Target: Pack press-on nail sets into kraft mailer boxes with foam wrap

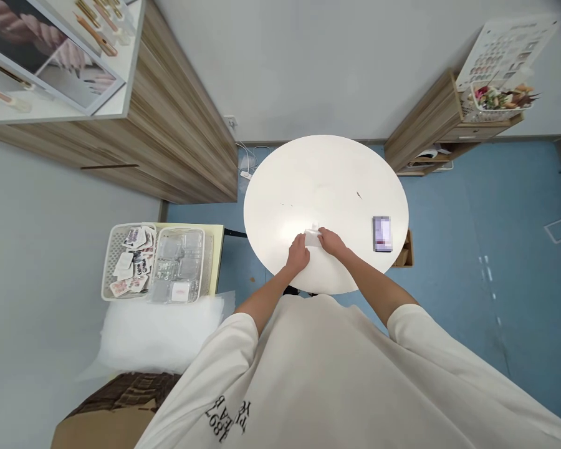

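Observation:
Low over the white round table [325,178], a small whitish, shiny flat piece [313,238] lies between my hands; its exact kind is too small to make out. My left hand [298,253] grips its left edge with closed fingers. At the upper right edge, my right hand [331,241] pinches the same piece. A tiny pale bit [315,226] shows just beyond it. On the right side of the table lies a purple rectangular item [382,234], its face blurred, apart from both hands.
Left of the table, white baskets [106,265] hold printed cards and clear plastic boxes [187,246]. White wrapping [159,330] and a cardboard box [107,427] are nearer. A wooden cabinet [177,125] stands far left, a shelf unit [425,112] far right.

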Motion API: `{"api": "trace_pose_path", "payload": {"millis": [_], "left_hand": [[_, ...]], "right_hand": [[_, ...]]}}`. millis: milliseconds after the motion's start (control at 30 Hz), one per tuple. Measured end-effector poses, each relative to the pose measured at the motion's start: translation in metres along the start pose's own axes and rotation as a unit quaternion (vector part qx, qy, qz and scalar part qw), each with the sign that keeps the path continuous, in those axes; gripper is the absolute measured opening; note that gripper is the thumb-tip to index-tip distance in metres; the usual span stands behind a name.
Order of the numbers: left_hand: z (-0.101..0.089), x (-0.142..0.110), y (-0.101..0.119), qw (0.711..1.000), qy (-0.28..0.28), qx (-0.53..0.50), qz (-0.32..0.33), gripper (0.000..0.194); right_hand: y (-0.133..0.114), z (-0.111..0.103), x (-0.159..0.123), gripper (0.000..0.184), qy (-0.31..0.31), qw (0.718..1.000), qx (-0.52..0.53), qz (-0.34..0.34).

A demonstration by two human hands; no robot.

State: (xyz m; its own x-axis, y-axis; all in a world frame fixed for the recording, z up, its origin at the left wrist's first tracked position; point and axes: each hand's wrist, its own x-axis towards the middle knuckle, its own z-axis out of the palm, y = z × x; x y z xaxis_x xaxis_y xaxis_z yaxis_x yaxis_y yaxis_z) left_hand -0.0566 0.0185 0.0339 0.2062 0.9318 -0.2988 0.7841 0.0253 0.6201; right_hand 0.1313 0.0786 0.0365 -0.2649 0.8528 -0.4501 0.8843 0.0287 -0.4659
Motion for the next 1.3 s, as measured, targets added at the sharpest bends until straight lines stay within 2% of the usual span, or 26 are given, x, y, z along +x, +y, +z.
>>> {"api": "trace_pose_path", "payload": {"millis": [133,233,300,433,567,700,867,1100,1200,1300], "left_hand": [[0.008,-0.006,0.004,0.983,-0.046,0.154,0.089,0.077],[0.01,-0.006,0.002,0.963,-0.106,0.213,0.126,0.084],[0.009,-0.004,0.001,0.953,-0.133,0.235,0.137,0.085],[0.007,-0.003,-0.001,0.947,-0.144,0.248,0.147,0.085],[0.009,-0.002,-0.004,0.945,-0.144,0.25,0.154,0.087],[0.006,-0.002,-0.015,0.948,-0.131,0.249,0.152,0.085],[-0.02,-0.001,-0.045,0.957,-0.109,0.24,0.12,0.086],[-0.072,-0.006,-0.098,0.97,-0.078,0.225,0.059,0.087],[-0.087,-0.009,-0.119,0.969,-0.073,0.233,0.033,0.088],[-0.096,-0.01,-0.132,0.968,-0.079,0.237,0.03,0.085]], "right_hand": [[-0.001,0.003,0.016,0.029,0.006,1.0,0.017,0.023],[-0.001,0.009,0.021,0.029,0.014,0.998,0.043,0.042],[-0.002,0.016,0.017,0.033,0.049,0.993,0.079,0.075],[-0.006,0.034,-0.001,0.034,0.12,0.971,0.156,0.132],[-0.01,0.045,-0.018,0.033,0.098,0.962,0.217,0.137],[-0.02,0.041,-0.015,0.041,0.078,0.954,0.248,0.153],[-0.053,0.042,0.009,0.047,0.034,0.958,0.261,0.113],[-0.118,0.072,0.053,0.063,-0.007,0.969,0.243,0.032],[-0.142,0.083,0.069,0.068,-0.032,0.974,0.226,0.0],[-0.156,0.087,0.074,0.067,-0.043,0.979,0.199,-0.023]]}}
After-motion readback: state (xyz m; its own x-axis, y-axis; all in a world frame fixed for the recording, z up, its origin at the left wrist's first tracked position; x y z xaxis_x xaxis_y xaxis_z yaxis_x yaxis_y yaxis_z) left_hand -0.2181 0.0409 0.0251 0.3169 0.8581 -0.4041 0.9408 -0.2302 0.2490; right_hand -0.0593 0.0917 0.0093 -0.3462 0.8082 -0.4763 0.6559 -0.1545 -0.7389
